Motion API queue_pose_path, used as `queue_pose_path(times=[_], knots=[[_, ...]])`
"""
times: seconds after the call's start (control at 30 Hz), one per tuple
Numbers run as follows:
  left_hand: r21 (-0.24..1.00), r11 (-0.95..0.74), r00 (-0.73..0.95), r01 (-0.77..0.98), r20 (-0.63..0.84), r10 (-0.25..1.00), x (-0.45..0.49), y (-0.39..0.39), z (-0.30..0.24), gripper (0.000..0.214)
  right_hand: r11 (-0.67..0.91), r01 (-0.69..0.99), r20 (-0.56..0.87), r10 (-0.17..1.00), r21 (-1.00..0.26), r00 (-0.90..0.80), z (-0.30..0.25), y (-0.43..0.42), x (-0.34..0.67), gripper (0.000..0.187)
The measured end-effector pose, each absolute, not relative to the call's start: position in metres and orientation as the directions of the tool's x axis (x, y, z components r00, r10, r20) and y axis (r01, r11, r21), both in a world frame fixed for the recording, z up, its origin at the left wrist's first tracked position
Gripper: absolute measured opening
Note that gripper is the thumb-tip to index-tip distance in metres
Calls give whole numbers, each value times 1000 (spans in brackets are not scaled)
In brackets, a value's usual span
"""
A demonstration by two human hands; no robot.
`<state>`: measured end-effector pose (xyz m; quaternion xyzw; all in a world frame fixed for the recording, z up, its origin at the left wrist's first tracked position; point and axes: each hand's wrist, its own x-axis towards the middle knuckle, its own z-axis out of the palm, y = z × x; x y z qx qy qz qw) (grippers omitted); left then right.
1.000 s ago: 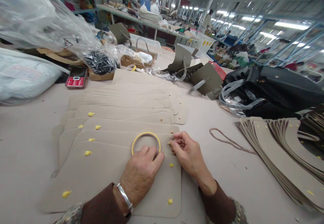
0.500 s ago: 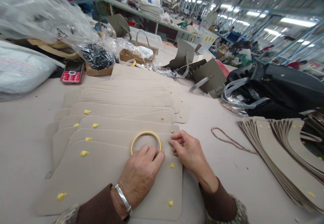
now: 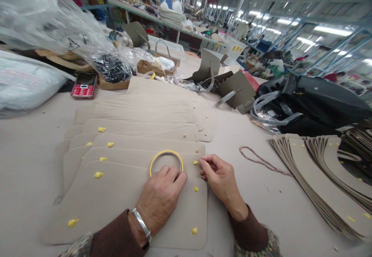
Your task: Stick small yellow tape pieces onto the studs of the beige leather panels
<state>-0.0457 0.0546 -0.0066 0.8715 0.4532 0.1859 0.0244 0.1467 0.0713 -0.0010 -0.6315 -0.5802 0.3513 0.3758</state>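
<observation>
My left hand [image 3: 161, 199] is closed on the near rim of a thin roll of yellow tape [image 3: 151, 163], which stands tilted on the stacked beige panels [image 3: 124, 199]. At the panels' right edge, my right hand [image 3: 217, 173] has its thumb and forefinger pinched beside a small yellow tape piece [image 3: 195, 162]. Whether anything is between those fingertips I cannot make out. More yellow tape pieces [image 3: 99, 175] dot the corners of the nearest panels. Small gold studs [image 3: 197, 151] show on panels farther back.
A brown cord loop [image 3: 258, 158] lies right of the panels, with fanned curved beige pieces [image 3: 316, 175] beyond it. A black bag [image 3: 308, 102] is at right. Behind are grey-green pieces with straps [image 3: 236, 90], a small box [image 3: 158, 65], a red phone [image 3: 84, 85] and plastic wrapping [image 3: 52, 20].
My right hand has drawn slightly right and down, and a yellow tape piece now shows where its fingertips were. The left hand stays on the tape roll. The view has shifted slightly.
</observation>
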Motion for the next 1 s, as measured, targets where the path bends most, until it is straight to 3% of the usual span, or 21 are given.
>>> queue_pose_path(times=[0.13,0.37,0.5,0.63,0.8,1.0], knots=[[218,-589,518,778,307,798,-46,54,-7,12,215,703,230,970,-678,-75,3,73,140,12],[265,-583,511,768,295,807,-47,58,-6,11,48,778,52,998,-627,-20,6,87,133,10],[253,-607,551,754,261,793,-48,58,0,13,100,785,88,994,-611,-58,5,86,132,10],[288,-703,642,650,286,711,-53,50,3,17,127,741,89,992,-659,-91,5,86,137,9],[425,-749,543,508,516,662,-63,43,12,26,162,577,149,986,-801,-71,18,70,142,13],[461,-685,521,563,445,728,-66,37,20,45,409,402,289,900,-819,-326,41,34,134,19]])
